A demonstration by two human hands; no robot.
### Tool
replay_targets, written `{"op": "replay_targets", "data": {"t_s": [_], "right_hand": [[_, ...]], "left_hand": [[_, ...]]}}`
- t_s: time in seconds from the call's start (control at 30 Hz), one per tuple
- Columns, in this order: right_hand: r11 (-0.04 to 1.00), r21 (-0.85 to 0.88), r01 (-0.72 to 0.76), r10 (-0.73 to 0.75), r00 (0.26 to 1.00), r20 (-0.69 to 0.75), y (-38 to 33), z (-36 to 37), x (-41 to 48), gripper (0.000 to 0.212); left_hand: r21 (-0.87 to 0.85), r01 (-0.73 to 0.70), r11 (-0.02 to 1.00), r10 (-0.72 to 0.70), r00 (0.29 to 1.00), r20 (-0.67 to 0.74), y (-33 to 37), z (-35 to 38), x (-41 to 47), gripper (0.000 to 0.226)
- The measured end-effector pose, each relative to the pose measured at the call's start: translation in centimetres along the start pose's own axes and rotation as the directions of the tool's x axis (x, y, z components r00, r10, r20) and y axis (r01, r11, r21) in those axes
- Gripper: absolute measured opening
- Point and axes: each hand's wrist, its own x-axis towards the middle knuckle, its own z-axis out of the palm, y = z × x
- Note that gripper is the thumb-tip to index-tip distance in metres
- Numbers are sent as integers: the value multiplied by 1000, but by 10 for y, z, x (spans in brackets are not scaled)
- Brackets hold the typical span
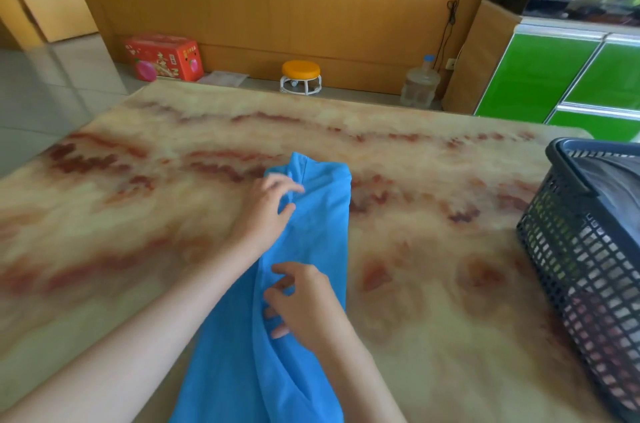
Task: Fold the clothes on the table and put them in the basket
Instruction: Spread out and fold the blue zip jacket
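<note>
A bright blue garment [311, 232] lies in a long narrow strip down the middle of the marbled table [433, 284], running from mid-table to the near edge. My left hand [266, 204] is at its far left edge, fingers curled and pinching a fold of the cloth. Nearer to me, my right hand [301, 301] sits on the strip's left fold, its fingers bent into the fabric and pinching it. A dark plastic lattice basket [581, 249] stands at the table's right edge, with dark folded cloth inside it.
Beyond the table on the floor are a red carton [162, 57], a small orange-topped stool [300, 76] and a water jug [420, 85]. A green cabinet [554, 76] stands at the far right against the wooden wall.
</note>
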Motion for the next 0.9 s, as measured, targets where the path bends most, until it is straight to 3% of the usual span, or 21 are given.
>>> {"op": "replay_targets", "data": {"t_s": [0.1, 0.2, 0.3, 0.37, 0.57, 0.73, 0.9], "right_hand": [[994, -98, 56, -64, 995, -78, 5, -14, -9, 36], [992, -117, 47, -63, 988, -141, 14, -31, -30, 25], [993, -115, -14, -5, 987, -162, 31, -39, -63, 14], [986, -159, -42, 16, 987, -161, 45, -35, -88, 9], [875, -483, -44, -86, 966, -245, 77, -15, -152, 31], [669, -701, -246, -31, 934, -357, 74, -3, -180, 31], [856, -493, -157, -61, 916, -397, 63, 15, -204, 11]], "left_hand": [[-50, -116, 992, 124, 972, 202, 11, -19, -43, 23], [-54, -93, 994, 105, 950, 294, 23, -35, -89, 18], [-68, -11, 998, 38, 905, 423, 38, -46, -126, 50], [-75, -50, 996, 79, 883, 462, 48, -51, -148, 68], [-74, -146, 986, 164, 881, 444, 66, -66, -204, 68], [-42, -115, 992, 122, 900, 419, 69, -70, -225, 45], [-46, -171, 984, 177, 940, 292, 65, -70, -238, 19]]}}
